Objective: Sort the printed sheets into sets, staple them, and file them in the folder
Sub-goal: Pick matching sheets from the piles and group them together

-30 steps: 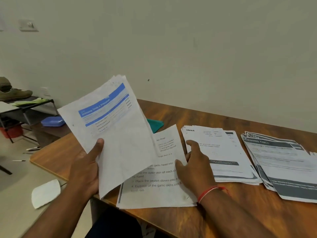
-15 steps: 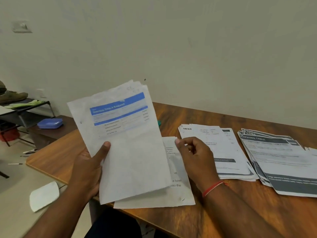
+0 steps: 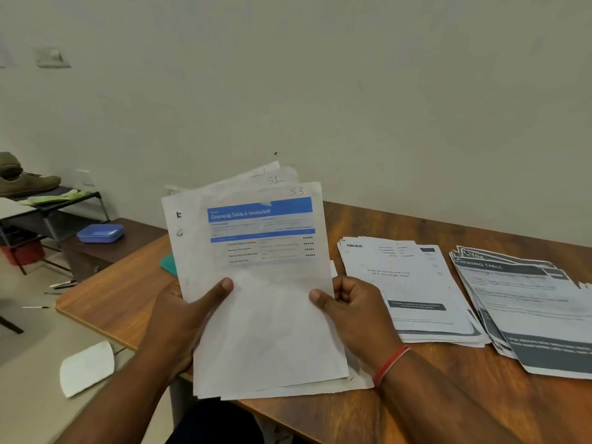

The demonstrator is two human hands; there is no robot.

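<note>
The left hand [image 3: 189, 312] grips the left edge of a bunch of sheets [image 3: 266, 315], thumb on top. The right hand [image 3: 349, 302] pinches the right edge the same way. Together they hold the bunch up, tilted, above the near edge of the tabletop [image 3: 384, 411].

The top sheet says "S3", but a sheet behind it says "S1". If more than the top sheet goes down at once, the sets could get mixed up.

The sheets fan apart at the top. A loose grip could let a back one slip out and drop to the floor below the left hand.

Just right of the right hand lies a white pile [image 3: 413, 283], and past it a grey pile [image 3: 528, 309]. Both are messy, so a bump from the right arm could slide them together.
</note>
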